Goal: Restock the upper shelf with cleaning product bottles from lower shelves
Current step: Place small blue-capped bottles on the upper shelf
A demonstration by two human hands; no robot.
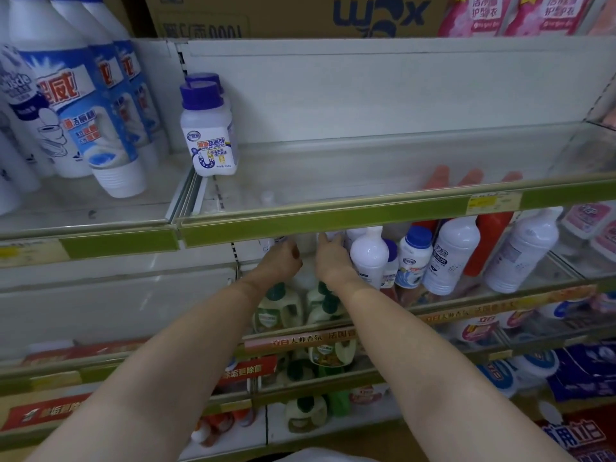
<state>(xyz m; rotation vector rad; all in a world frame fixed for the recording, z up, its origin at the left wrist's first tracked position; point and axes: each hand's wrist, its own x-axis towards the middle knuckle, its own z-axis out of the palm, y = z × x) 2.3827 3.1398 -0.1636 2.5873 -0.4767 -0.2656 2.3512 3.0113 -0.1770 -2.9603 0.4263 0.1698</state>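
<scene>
- Green strip [333, 216] edges the front of the upper shelf [366, 175], with a clear low rail above it; a yellow tag [490, 202] sits on the strip to the right.
- Most of the upper shelf is bare, from its middle to the right end.
- Two purple-capped bottles [208, 128] stand at its left end, one behind the other, beside the divider.
- White and blue toilet-cleaner bottles [90, 105] fill the bay to the left.
- On the lower shelf [500, 291], white bottles [446, 258] and red bottles [490, 241] lean in a group right of the hands, one with a blue cap [418, 236].
- Green-capped jugs [290, 305] stand on the shelf below that.
- Both arms reach under the green strip into the lower shelf.
- Left hand [283, 261] curls, fingertips hidden under the strip; I cannot tell what it holds.
- Right hand [333, 258] lies against a white pump bottle [370, 258]; its fingers are partly hidden, so its grip is unclear.
</scene>
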